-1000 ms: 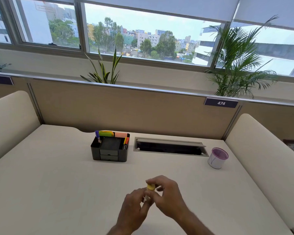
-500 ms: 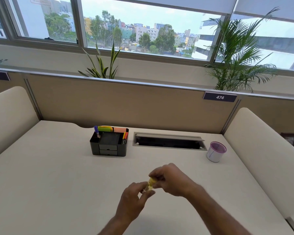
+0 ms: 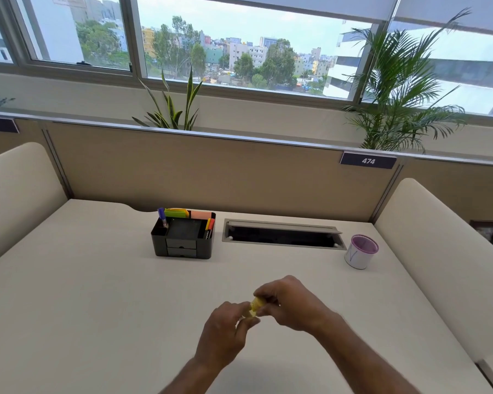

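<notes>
Both hands meet over the middle of the cream desk point(image 3: 83, 308). Between them is a small yellow object point(image 3: 255, 306), mostly hidden by fingers; what it is I cannot tell. My right hand point(image 3: 288, 304) curls its fingers round the object's upper end. My left hand point(image 3: 225, 334) pinches its lower end from below and to the left.
A black desk organiser point(image 3: 182, 236) with pens and sticky notes stands at the back centre. Right of it lies an open cable slot point(image 3: 282, 236), then a white cup with a purple rim point(image 3: 360, 251). Cream side panels flank the desk; a partition labelled 474 stands behind.
The hands have stayed together on the yellow object. The right hand has turned and shifted slightly over it while the left keeps its pinch. The view tilted down a little.
</notes>
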{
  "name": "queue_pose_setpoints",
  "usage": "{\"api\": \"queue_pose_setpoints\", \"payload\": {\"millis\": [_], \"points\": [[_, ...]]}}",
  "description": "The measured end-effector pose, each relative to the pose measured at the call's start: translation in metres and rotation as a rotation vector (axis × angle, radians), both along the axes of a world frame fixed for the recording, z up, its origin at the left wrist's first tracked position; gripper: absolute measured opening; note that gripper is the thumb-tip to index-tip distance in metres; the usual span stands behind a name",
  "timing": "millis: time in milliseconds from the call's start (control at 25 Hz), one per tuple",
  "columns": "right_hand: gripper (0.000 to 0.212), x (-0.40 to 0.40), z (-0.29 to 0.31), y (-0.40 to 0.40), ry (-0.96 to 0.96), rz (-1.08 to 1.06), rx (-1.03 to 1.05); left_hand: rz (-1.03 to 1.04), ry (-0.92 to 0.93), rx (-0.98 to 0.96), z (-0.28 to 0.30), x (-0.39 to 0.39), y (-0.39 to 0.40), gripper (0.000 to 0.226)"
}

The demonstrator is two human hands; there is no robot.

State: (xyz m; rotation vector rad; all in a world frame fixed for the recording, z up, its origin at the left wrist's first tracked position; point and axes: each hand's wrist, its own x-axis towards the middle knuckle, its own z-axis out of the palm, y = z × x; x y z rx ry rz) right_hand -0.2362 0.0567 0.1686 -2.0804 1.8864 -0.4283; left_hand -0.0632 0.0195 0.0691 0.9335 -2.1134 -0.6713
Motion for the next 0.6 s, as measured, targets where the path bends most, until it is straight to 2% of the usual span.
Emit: {"api": "queue_pose_setpoints", "payload": {"millis": [320, 480, 600], "points": [[0.027, 0.003, -0.008, -0.015, -0.004, 0.000, -0.045, 0.054, -0.040, -0.033, -0.001, -0.001, -0.011, 0.014], [0.029, 0.012, -0.014, -0.036, -0.023, -0.004, -0.068, 0.092, -0.065, -0.041, -0.004, 0.008, -0.036, 0.030], [0.031, 0.023, -0.017, -0.060, -0.033, -0.028, -0.093, 0.149, -0.173, -0.150, -0.005, 0.021, -0.059, 0.043]]}}
